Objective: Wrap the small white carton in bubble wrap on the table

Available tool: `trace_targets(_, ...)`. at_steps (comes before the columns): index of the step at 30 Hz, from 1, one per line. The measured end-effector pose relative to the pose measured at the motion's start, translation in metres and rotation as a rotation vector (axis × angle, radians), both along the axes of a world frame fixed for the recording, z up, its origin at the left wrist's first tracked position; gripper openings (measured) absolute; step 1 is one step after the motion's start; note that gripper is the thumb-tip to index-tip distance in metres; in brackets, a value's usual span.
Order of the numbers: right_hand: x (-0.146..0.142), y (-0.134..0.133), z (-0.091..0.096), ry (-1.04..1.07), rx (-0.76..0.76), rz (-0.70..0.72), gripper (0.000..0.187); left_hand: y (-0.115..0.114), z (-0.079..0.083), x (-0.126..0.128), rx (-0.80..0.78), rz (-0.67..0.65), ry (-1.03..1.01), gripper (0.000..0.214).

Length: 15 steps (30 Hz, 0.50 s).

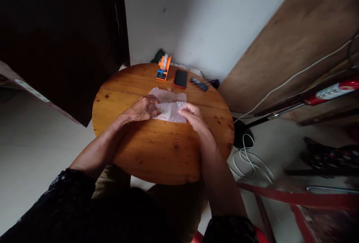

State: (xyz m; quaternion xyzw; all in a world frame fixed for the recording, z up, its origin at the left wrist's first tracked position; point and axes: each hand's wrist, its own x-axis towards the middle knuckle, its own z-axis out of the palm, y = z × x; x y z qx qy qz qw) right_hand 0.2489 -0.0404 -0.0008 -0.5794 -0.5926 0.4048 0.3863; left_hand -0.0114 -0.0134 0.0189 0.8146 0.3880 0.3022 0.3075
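1. Two hands meet one sheet of bubble wrap (pixel 175 109) on the round wooden worktop (pixel 157 144). From my remote station I view both from above, through the head camera.
2. Left hand (pixel 142 109): I read the back of the hand facing up, with the knuckles arched. Thumb and bent fingers pinch the left part of the bubble wrap.
3. Left forearm (pixel 97 147): it runs from the lower left, slanting forward and inward over the worktop edge. A dark sleeve (pixel 70 188) ends near the elbow.
4. Right hand (pixel 195 116): I see the thumb laid along the upper face of the bubble wrap, pointing inward. The fingers are curled at the right edge, so the hold is a pinch.
5. Right forearm (pixel 214 160): it rises more steeply from the lower right, angled inward toward the wrist.
6. Bubble wrap position: it lies between the two hands, around the middle of the worktop, with its far portion spread beyond the fingers. I cannot tell what, if anything, is inside.
7. Items beyond the bubble wrap, left to right: an orange-and-blue tape dispenser (pixel 162 74), a red-edged phone (pixel 180 78) and a dark, pixelated object (pixel 199 83). I register both hands apart from all three.
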Motion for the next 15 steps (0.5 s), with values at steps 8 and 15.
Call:
trace_targets(8, 0.001, 0.003, -0.002, -0.039, -0.018, -0.011, 0.014, 0.008, -0.021, 0.019, -0.083, 0.125, -0.143, 0.017)
trace_targets(15, 0.003, 0.006, -0.009, -0.068, 0.027, 0.008, 0.018, 0.007, -0.028, 0.027, -0.154, 0.071, -0.225, 0.013)
